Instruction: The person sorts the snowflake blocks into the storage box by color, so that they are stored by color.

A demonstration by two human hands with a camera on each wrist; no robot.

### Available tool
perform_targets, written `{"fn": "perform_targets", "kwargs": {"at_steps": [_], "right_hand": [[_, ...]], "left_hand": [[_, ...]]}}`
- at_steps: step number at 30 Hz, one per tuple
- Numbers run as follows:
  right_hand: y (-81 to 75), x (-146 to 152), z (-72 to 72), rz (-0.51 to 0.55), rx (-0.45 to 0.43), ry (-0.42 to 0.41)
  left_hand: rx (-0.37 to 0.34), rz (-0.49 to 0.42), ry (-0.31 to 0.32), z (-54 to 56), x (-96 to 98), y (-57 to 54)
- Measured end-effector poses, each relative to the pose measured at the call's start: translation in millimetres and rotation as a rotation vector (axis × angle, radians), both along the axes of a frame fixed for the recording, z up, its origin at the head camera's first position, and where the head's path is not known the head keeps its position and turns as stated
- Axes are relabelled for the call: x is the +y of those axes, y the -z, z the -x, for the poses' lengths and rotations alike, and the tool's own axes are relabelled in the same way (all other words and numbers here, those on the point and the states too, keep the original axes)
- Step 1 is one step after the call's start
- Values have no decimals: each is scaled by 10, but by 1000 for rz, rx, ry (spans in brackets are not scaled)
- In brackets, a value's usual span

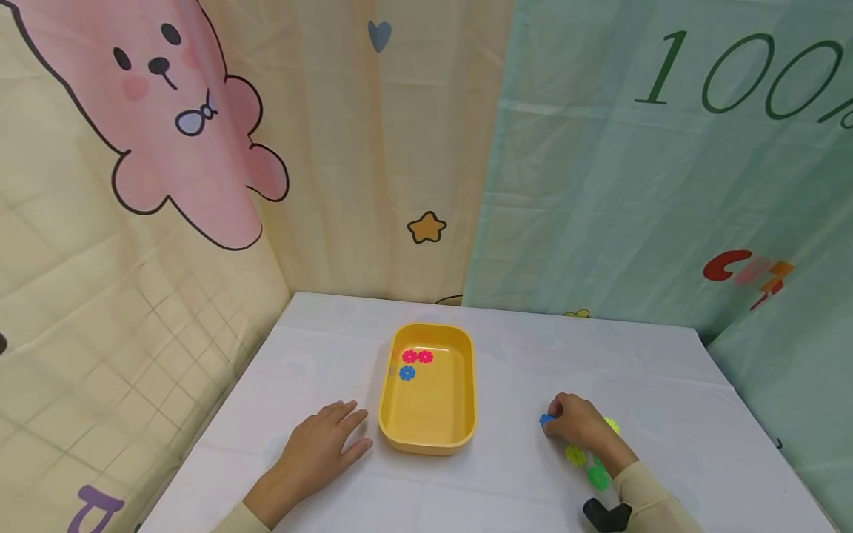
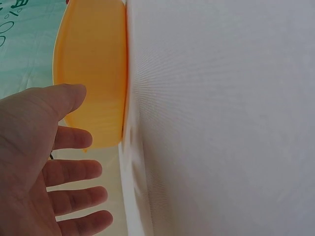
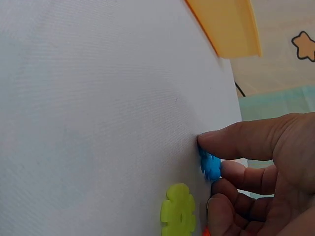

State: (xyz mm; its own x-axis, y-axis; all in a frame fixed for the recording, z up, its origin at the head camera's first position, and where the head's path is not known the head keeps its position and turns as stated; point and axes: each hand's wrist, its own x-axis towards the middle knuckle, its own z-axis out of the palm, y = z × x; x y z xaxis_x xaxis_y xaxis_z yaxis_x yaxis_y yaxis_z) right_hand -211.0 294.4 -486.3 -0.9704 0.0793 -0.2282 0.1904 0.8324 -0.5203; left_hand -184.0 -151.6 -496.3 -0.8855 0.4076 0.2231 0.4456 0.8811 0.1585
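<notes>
My right hand (image 1: 581,426) pinches a blue flower-shaped plastic piece (image 3: 210,164) between thumb and fingers, close over the white tabletop. Beside and below that hand lie a yellow-green flower piece (image 1: 575,455) and a green one (image 1: 598,476); another yellow-green piece (image 1: 611,425) is partly covered by the hand. A sliver of an orange-red piece (image 3: 205,231) peeks out under the fingers in the right wrist view. My left hand (image 1: 318,448) has its fingers spread, holding nothing, just left of a yellow tray (image 1: 429,448). Inside the tray are two pink flower pieces (image 1: 417,357) and a blue one (image 1: 407,373).
The white-covered table (image 1: 320,333) ends at a back edge against printed curtains (image 1: 373,148), with more curtain along the left and right. A black object (image 1: 606,516) shows at the right wrist, by the sleeve.
</notes>
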Motion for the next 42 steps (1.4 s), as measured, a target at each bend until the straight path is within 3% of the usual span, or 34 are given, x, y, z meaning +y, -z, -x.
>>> {"fn": "perform_targets", "kwargs": {"at_steps": [10,19,28,42], "right_hand": [[0,-19,-4,89,19,37],[-128,-120,95,388,18,67],[-333,-308,267,588,32,69],[-584,-640,608,608,34,99]], "left_hand": [[7,-7,2,-11,-8,1],[-4,-6,-1,-18,-8,1],[0,-4,0,-14,-9,3],[-2,1,8,-3,7,-3]]}}
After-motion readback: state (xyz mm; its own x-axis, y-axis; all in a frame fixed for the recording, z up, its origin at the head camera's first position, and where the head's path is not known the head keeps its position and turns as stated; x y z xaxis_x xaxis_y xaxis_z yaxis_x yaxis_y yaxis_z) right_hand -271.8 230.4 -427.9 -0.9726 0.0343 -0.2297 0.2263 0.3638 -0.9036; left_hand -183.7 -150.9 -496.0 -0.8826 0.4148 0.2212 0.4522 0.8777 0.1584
